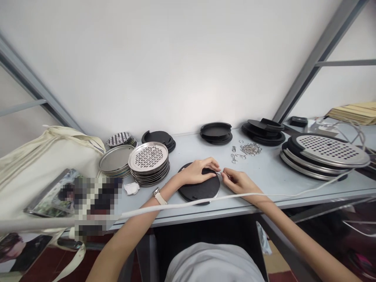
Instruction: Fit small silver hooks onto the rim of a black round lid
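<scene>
A white cable is crossing the near side while the right hand is pinching a thin piece, seemingly pointing left toward the black plate just beside that grip, where the left hand is resting, its own pinch unclear.

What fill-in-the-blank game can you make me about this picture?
The left hand rests on a round disc whose colour is ____.
The watch is on the ____ wrist.
The small metal clips lie nearer to the ____ hand.

Missing words: black; left; right.
</scene>
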`<state>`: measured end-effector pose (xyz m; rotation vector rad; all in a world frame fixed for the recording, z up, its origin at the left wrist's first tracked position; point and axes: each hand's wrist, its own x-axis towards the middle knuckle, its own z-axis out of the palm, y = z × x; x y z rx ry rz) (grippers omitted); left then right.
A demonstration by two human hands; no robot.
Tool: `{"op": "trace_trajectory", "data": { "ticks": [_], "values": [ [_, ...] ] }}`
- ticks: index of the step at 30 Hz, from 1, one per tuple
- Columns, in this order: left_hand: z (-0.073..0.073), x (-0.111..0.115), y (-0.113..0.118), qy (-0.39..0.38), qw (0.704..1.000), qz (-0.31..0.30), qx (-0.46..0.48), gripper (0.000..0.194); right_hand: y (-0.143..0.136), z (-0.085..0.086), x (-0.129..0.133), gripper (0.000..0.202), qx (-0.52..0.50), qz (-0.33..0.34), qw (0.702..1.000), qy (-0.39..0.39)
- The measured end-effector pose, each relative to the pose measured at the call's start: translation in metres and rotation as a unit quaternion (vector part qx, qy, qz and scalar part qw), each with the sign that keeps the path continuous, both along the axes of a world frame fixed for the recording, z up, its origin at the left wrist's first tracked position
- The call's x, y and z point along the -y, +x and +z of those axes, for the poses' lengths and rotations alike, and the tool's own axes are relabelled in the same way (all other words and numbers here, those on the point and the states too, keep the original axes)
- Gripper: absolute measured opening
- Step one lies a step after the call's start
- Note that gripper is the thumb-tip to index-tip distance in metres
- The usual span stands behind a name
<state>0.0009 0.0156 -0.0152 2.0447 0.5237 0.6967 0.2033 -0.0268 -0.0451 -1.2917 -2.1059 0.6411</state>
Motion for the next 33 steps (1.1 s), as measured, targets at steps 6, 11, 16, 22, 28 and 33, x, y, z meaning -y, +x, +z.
{"op": "trace_trajectory", "data": {
  "ticks": [6,11,16,22,28,33],
  "values": [
    [0.0025,0.0011,0.0006,0.058,0.998,0.017,-0.008,0.03,-0.0032,0.0008,-0.0026,0.03,0.021,0.021,0.999,0.014],
    [0.0042,0.0014,0.0008,0.104,0.993,0.039,-0.033,0.03,-0.0071,0.0048,-0.005,0.029,0.034,0.032,0.998,0.032],
    [0.0017,0.0002,0.0006,0.108,0.993,0.027,-0.026,0.03,-0.0055,0.0055,-0.0039,0.028,0.039,0.039,0.998,0.031],
    [0.0022,0.0014,0.001,0.095,0.995,0.022,-0.02,0.029,-0.0046,0.0056,-0.0003,0.029,0.032,0.04,0.998,0.027],
    [0.0029,0.002,0.0001,0.08,0.996,0.02,-0.021,0.031,-0.0056,0.007,0.0012,0.03,0.033,0.041,0.998,0.026],
    [0.0011,0.0007,-0.0012,0.084,0.996,0.014,-0.021,0.031,-0.0057,0.0068,0.0022,0.029,0.028,0.038,0.999,0.023]
  ]
}}
